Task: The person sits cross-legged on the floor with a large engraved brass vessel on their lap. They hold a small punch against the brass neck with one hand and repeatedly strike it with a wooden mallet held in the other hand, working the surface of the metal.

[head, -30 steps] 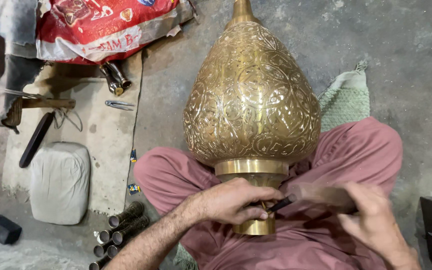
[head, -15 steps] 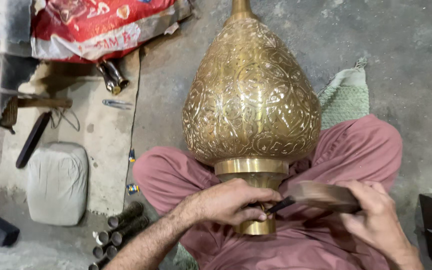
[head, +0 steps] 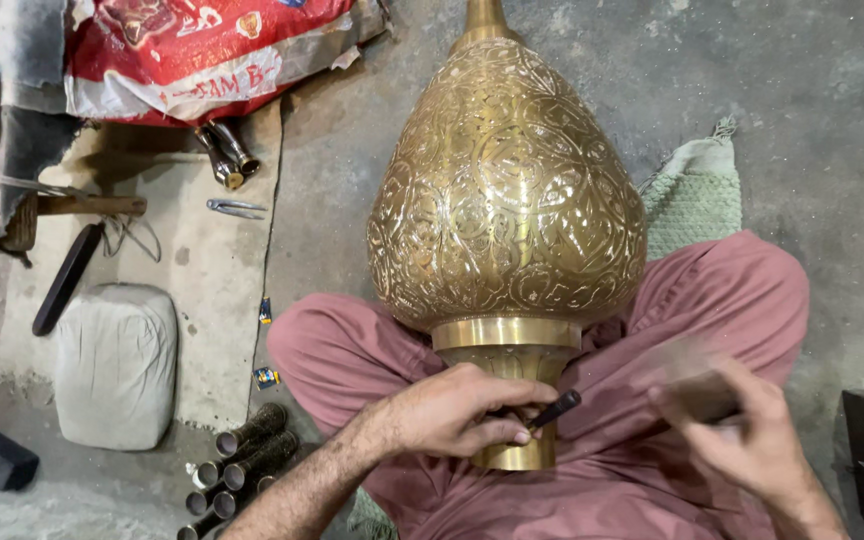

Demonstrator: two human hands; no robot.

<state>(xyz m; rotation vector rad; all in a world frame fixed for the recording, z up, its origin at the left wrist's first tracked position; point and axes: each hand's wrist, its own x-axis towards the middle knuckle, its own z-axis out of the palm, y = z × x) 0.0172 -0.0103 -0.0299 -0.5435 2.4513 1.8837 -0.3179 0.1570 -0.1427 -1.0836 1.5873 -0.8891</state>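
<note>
A large engraved brass vessel [head: 507, 190], pear-shaped, lies across my lap with its plain neck [head: 512, 400] toward me. My left hand [head: 457, 410] rests on the neck and pinches a thin dark chisel [head: 552, 408] whose tip points at the brass. My right hand [head: 742, 435] hovers to the right over my thigh, gripping a blurred dark wooden hammer [head: 687, 375]. My legs in pink-red trousers [head: 342, 350] are crossed under the vessel.
Several dark metal tubes [head: 242, 460] lie by my left knee. A grey cushion-like block [head: 117, 365], a dark bar [head: 67, 275], pliers [head: 234, 207] and a red printed sack [head: 192, 50] lie to the left. A green mat [head: 692, 195] lies at right.
My right hand with the hammer has swung up and away from the chisel and is motion-blurred. My left hand and the chisel stay on the neck.
</note>
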